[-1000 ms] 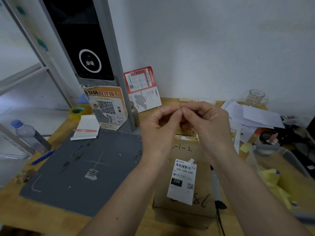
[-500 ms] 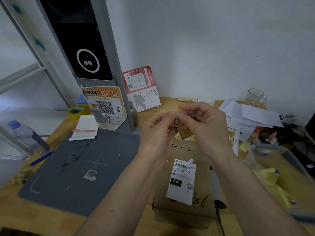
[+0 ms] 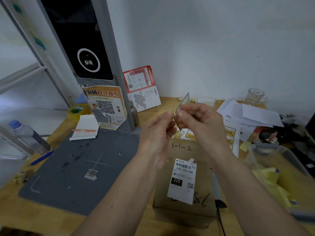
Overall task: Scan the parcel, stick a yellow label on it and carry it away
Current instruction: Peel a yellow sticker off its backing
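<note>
Since half a second ago the small yellow label (image 3: 182, 106) has swung up: it hung low between the fingers, now it stands tilted upward, top corner above both hands, seen nearly edge-on. Head view has also shifted slightly; parcel hasn't moved.

Right hand (image 3: 201, 121) pinches the label's lower part between thumb and forefinger, grip narrow and closed on it. Left hand (image 3: 156, 132) has thumb and forefinger closed at the label's lower edge, touching it or its backing; can't tell which layer it holds.

Brown cardboard parcel (image 3: 185, 189) lies flat on the wooden desk (image 3: 10, 212), directly below the hands, near the front edge. White shipping slip with barcode (image 3: 183, 181) is stuck on its top face; handwritten "3-1-2" above that.

Sheet of yellow labels (image 3: 190, 135) lies on the desk just behind the parcel, partly hidden by the hands. Dark grey scanning mat (image 3: 73, 167) is left of the parcel, touching or just beside it. Grey scanner post with black screen (image 3: 85, 48) stands behind the mat.
</note>
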